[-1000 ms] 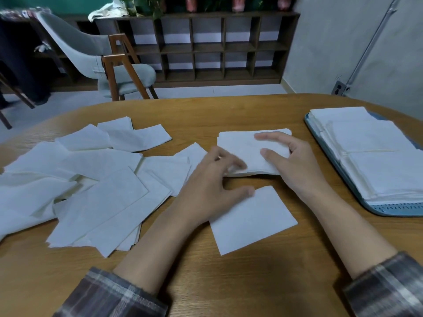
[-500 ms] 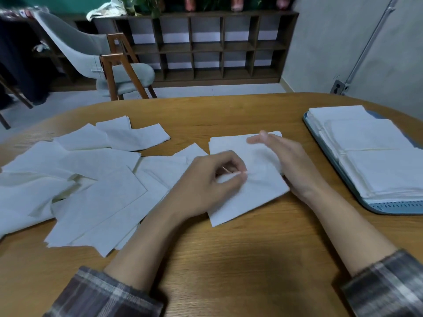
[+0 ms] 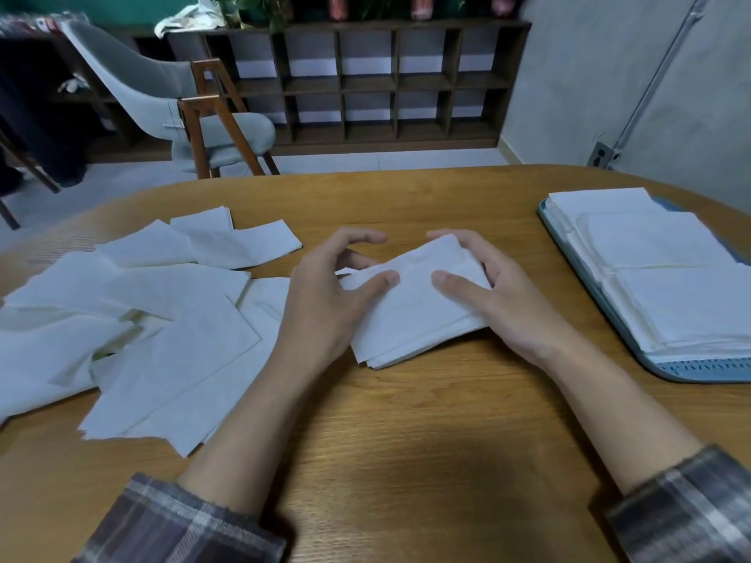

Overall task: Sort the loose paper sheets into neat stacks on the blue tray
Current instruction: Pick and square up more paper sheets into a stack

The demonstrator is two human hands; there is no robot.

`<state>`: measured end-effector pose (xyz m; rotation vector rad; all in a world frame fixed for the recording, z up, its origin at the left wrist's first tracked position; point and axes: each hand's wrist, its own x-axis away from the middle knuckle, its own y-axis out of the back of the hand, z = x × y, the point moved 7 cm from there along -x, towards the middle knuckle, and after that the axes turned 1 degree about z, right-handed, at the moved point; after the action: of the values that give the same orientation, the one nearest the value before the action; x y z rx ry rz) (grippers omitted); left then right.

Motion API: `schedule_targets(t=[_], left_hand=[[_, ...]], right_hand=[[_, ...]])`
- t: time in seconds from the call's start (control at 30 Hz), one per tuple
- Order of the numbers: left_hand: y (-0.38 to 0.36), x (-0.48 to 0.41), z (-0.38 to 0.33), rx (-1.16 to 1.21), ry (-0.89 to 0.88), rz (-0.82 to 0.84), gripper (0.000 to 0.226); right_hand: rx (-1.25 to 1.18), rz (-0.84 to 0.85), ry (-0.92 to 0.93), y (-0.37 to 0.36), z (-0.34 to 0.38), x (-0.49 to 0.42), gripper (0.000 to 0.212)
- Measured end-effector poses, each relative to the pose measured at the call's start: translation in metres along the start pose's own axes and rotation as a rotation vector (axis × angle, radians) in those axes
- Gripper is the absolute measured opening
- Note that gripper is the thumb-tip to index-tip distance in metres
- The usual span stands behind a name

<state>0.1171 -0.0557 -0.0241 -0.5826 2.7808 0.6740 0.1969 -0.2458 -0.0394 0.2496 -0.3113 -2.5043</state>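
At centre frame the left hand (image 3: 325, 306) and right hand (image 3: 504, 302) grip a small stack (image 3: 414, 319) from either end, thumbs pressed on top, fingers curled over its far edge. The stack's near corner rests on the table (image 3: 406, 432). Loose sheets (image 3: 142, 319) sprawl at the left. At the right edge, the tray (image 3: 666, 371) holds neat piles (image 3: 670, 286).

Wood-grain surface (image 3: 406, 461), rounded far edge. Beyond its far-left side: grey chair (image 3: 162, 95) w/ wooden legs on the floor (image 3: 365, 161); dark cubby shelf (image 3: 365, 85) behind, white cloth (image 3: 191, 20) on top. Past far-right corner, metal conduit (image 3: 658, 71) runs down wall (image 3: 577, 75) to small box (image 3: 601, 155).
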Motion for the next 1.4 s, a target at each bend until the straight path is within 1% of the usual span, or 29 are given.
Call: schedule_targets(t=[0.1,0.17,0.3,0.43,0.53,0.6,0.63,0.67,0.7,0.73,0.77,0.83,0.87,0.93,0.97,1.0,1.03,1.07,1.13,1.2,1.23,1.3,1.4], left_hand=[[-0.004,0.001,0.000,0.013,0.025,0.021,0.035],[-0.006,0.000,0.001,0.023,0.032,0.029,0.036],[-0.008,0.000,0.001,0.043,0.032,0.062,0.035],[-0.009,0.000,0.002,0.023,0.023,0.060,0.034],[-0.009,0.002,0.003,-0.057,-0.015,0.007,0.033],[-0.006,0.002,0.003,-0.123,-0.003,-0.030,0.036],[-0.006,0.002,0.006,-0.086,0.054,-0.012,0.038],[-0.007,0.001,0.008,0.015,0.129,0.026,0.040],[-0.010,0.001,0.010,0.135,0.198,0.070,0.040],[-0.012,0.002,0.010,0.218,0.238,0.100,0.039],[-0.012,0.002,0.009,0.232,0.237,0.110,0.037],[-0.011,0.001,0.011,0.147,0.189,0.076,0.037],[-0.009,0.000,0.013,0.085,0.168,0.055,0.038],[-0.007,-0.001,0.017,0.018,0.147,0.032,0.038],[-0.007,-0.001,0.017,-0.004,0.135,0.030,0.038],[-0.008,-0.001,0.016,-0.033,0.117,0.032,0.038],[-0.009,0.000,0.016,-0.084,0.092,0.028,0.039],[-0.009,0.001,0.016,-0.162,0.065,0.013,0.040],[-0.005,0.001,0.020,-0.420,0.040,-0.041,0.044],[0.001,0.002,0.029,-0.705,0.104,-0.062,0.049],[0.002,0.002,0.033,-0.796,0.155,-0.045,0.050],[0.001,0.003,0.037,-0.858,0.199,-0.011,0.050],[-0.007,0.002,0.029,-0.802,0.128,0.019,0.043]], right_hand=[[0.009,0.021,0.024,-0.005,0.001,0.000,0.049],[0.009,0.025,0.030,-0.006,0.001,0.000,0.054],[0.005,0.009,0.036,-0.005,0.002,0.001,0.057],[-0.024,0.013,0.026,-0.005,0.002,0.000,0.058],[-0.033,0.006,0.050,-0.005,0.003,0.001,0.059],[-0.138,-0.022,0.059,-0.001,0.005,0.000,0.062],[-0.261,-0.039,0.052,0.002,0.005,0.000,0.066],[-0.384,-0.051,0.038,0.005,0.003,-0.001,0.070],[-0.450,-0.067,0.028,0.008,0.001,-0.002,0.074],[-0.442,-0.084,0.024,0.009,0.000,-0.003,0.076],[-0.376,-0.093,0.018,0.010,-0.001,-0.003,0.077],[-0.293,-0.065,-0.005,0.009,-0.004,-0.003,0.071],[-0.311,-0.026,-0.014,0.007,-0.003,-0.002,0.065],[-0.316,0.061,-0.012,0.001,0.000,-0.001,0.041],[-0.251,0.069,-0.002,0.001,0.000,-0.001,0.029],[-0.159,0.037,0.014,0.003,-0.001,-0.002,0.019],[-0.068,-0.021,0.024,0.007,-0.003,-0.002,0.016],[0.007,-0.085,0.023,0.012,-0.007,-0.003,0.018],[0.088,-0.209,0.012,0.022,-0.009,-0.002,0.025],[0.109,-0.306,0.006,0.032,-0.010,-0.002,0.028],[0.109,-0.339,0.003,0.037,-0.012,-0.003,0.028],[0.116,-0.378,0.009,0.040,-0.014,-0.003,0.028],[0.109,-0.389,0.012,0.040,-0.014,-0.003,0.028]])
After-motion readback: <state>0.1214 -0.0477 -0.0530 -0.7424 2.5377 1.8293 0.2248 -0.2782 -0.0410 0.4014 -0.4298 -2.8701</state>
